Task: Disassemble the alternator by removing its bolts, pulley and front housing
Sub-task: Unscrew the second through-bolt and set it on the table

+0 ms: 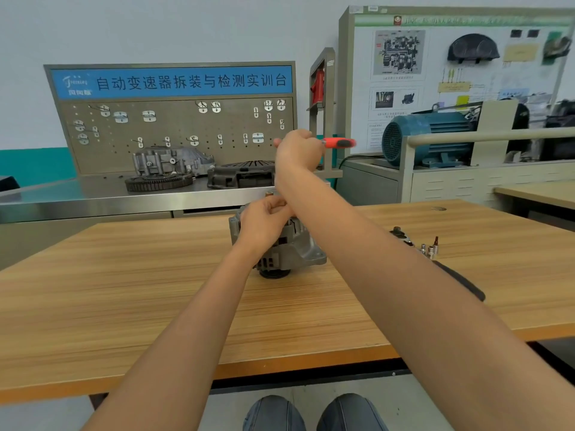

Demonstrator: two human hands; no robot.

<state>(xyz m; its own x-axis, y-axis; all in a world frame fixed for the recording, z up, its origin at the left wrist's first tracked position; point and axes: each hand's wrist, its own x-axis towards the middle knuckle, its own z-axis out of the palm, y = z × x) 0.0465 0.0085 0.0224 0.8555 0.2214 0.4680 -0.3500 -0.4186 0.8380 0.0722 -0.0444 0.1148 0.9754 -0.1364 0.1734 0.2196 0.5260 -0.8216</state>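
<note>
A grey metal alternator (298, 248) stands on the wooden table (124, 275), its black pulley end (273, 273) facing me. My left hand (264, 223) rests on top of the alternator with curled fingers gripping its upper housing. Raised above it, my right hand (297, 147) grips a tool with a red and black handle (339, 142) that sticks out to the right. The tool's working end is hidden behind my right wrist, so I cannot tell whether it touches the alternator.
Several sockets and bits (427, 248) and a dark tool pouch (463, 281) lie on the table to the right. Behind stands a steel bench (93, 197) with a gear ring (158, 181), a clutch cover (241, 174) and a pegboard (174, 132). A blue motor (426, 138) sits at the right.
</note>
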